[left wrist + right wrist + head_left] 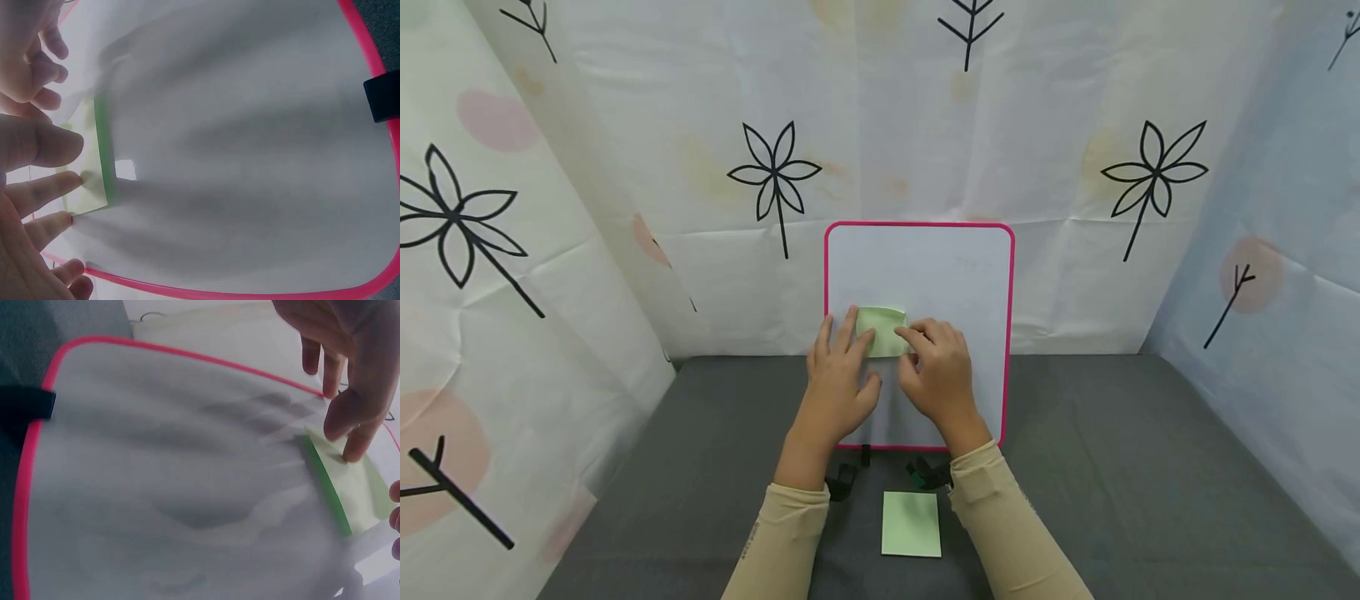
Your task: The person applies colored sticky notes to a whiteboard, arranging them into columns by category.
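A pale green sticky note [886, 322] lies on an upright whiteboard [921, 267] with a pink rim. My left hand [837, 385] reaches to the note's left side, and its fairly straight fingers touch the note and the board. On the note's right side, my right hand [942, 372] presses with an extended index finger [359, 442]; its thumb stays close by and the other fingers bend. In both wrist views, the lower edge of the sticky note [87, 156] stands slightly off the board. Nothing is gripped by either hand.
A light green sticky-note pad [911, 523] lies on the dark grey table [1097, 467] between my forearms. Black clips or straps [866, 455] are near the board's lower edge. Patterned white cloth [700, 275] walls the table at the back and sides.
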`<state>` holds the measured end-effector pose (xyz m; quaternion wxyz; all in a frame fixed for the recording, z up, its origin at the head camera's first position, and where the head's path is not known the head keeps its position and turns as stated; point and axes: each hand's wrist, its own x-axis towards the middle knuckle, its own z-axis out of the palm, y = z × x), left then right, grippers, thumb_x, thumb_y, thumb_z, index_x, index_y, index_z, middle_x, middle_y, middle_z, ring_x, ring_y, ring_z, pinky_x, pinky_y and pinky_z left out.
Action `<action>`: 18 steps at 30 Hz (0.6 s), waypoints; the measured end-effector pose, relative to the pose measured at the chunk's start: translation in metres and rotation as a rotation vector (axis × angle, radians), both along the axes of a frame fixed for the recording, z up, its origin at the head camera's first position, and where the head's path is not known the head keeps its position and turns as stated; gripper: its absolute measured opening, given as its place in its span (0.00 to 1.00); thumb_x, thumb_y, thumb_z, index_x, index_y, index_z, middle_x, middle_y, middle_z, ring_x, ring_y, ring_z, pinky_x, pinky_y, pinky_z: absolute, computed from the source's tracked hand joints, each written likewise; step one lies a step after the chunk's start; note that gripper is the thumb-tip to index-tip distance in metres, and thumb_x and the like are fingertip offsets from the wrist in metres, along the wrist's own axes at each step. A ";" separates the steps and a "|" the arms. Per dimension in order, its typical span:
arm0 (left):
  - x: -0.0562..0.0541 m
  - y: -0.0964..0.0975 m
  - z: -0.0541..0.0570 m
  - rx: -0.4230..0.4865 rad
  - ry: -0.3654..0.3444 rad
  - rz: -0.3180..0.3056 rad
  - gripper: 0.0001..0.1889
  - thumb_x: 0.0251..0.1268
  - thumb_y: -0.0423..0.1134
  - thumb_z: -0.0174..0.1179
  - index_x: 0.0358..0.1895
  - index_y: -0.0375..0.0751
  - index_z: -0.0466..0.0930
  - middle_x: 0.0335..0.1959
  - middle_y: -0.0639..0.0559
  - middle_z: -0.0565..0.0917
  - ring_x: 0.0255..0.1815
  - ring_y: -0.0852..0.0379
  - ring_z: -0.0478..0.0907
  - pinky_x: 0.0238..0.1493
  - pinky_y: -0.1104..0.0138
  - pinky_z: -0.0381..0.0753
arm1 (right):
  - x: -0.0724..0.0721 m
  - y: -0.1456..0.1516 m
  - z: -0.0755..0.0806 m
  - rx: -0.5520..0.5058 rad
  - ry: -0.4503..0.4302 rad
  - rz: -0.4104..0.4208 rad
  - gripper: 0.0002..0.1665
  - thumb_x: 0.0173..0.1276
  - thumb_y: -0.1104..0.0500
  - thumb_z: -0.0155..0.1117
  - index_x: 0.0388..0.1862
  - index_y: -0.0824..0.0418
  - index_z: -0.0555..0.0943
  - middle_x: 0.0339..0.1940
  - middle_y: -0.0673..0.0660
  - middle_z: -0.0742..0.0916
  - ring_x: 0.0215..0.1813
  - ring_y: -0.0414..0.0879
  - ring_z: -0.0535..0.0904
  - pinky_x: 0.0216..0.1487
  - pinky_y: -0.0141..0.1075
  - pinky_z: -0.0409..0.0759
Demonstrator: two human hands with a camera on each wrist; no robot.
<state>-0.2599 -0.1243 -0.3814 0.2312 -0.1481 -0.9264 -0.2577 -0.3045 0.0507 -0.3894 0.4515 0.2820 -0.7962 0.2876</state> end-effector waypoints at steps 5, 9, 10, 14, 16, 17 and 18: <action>0.001 0.000 -0.001 -0.002 -0.003 0.003 0.32 0.71 0.37 0.63 0.77 0.42 0.72 0.89 0.46 0.50 0.88 0.33 0.41 0.79 0.29 0.50 | 0.000 0.001 -0.001 0.049 -0.086 -0.016 0.28 0.64 0.67 0.56 0.62 0.60 0.88 0.48 0.61 0.87 0.39 0.57 0.77 0.46 0.55 0.78; 0.000 0.000 -0.002 0.009 0.006 -0.002 0.32 0.71 0.37 0.63 0.77 0.42 0.72 0.89 0.46 0.51 0.88 0.33 0.42 0.78 0.30 0.50 | 0.002 0.000 0.001 0.104 -0.167 -0.042 0.33 0.66 0.66 0.56 0.71 0.57 0.82 0.54 0.62 0.83 0.43 0.56 0.76 0.45 0.53 0.76; -0.001 0.000 -0.002 0.010 0.009 -0.003 0.32 0.70 0.37 0.63 0.77 0.42 0.72 0.89 0.46 0.51 0.88 0.32 0.42 0.78 0.29 0.51 | 0.002 -0.001 0.001 0.115 -0.181 -0.048 0.34 0.66 0.66 0.57 0.73 0.56 0.81 0.55 0.62 0.82 0.43 0.56 0.76 0.45 0.52 0.75; -0.002 -0.001 -0.003 0.008 0.013 -0.004 0.31 0.70 0.37 0.62 0.77 0.42 0.73 0.89 0.46 0.51 0.87 0.32 0.43 0.77 0.28 0.52 | 0.004 -0.003 0.003 0.139 -0.218 -0.057 0.35 0.67 0.66 0.59 0.75 0.55 0.79 0.57 0.63 0.79 0.46 0.56 0.75 0.45 0.51 0.74; -0.003 -0.001 -0.003 0.007 0.012 -0.004 0.31 0.70 0.37 0.63 0.77 0.42 0.73 0.89 0.46 0.51 0.87 0.32 0.43 0.77 0.28 0.52 | 0.004 -0.004 0.003 0.146 -0.235 -0.054 0.36 0.68 0.66 0.58 0.76 0.54 0.78 0.57 0.63 0.79 0.47 0.57 0.75 0.46 0.52 0.74; -0.003 -0.001 -0.003 0.007 0.012 -0.004 0.32 0.70 0.37 0.63 0.77 0.41 0.73 0.89 0.46 0.51 0.87 0.32 0.43 0.77 0.28 0.52 | 0.004 -0.004 0.003 0.152 -0.243 -0.054 0.36 0.68 0.66 0.57 0.76 0.54 0.78 0.58 0.63 0.78 0.47 0.57 0.75 0.46 0.52 0.74; -0.003 -0.001 -0.004 0.005 0.013 -0.003 0.32 0.70 0.37 0.63 0.77 0.41 0.73 0.89 0.46 0.51 0.87 0.31 0.43 0.77 0.28 0.52 | 0.004 -0.004 0.002 0.157 -0.251 -0.054 0.36 0.69 0.66 0.57 0.77 0.54 0.77 0.58 0.63 0.78 0.48 0.57 0.74 0.47 0.52 0.74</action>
